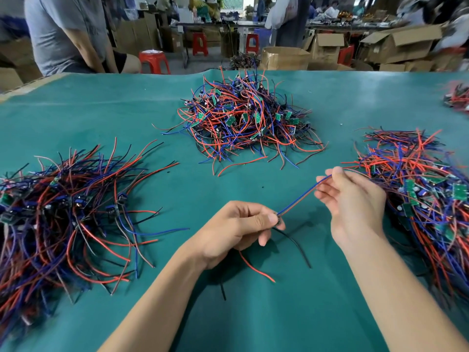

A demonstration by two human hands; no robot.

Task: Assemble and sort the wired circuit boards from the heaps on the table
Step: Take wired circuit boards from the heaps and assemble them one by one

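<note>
My left hand (238,226) pinches a small wired circuit board (278,221) between thumb and fingers, just above the green table mat (291,313). A paired blue and red wire (303,198) runs up and to the right from the board to my right hand (351,199), which pinches the wire's end between thumb and fingertips. A black wire (297,246) and a red wire (256,268) hang down from the board onto the mat. Three heaps of wired boards lie around: one at the left (63,212), one at the centre back (243,120), one at the right (426,196).
A smaller bunch of wires (456,97) lies at the far right edge. A person in a grey shirt (68,34) sits beyond the table's far left. Red stools (154,62) and cardboard boxes (284,58) stand on the floor behind the table.
</note>
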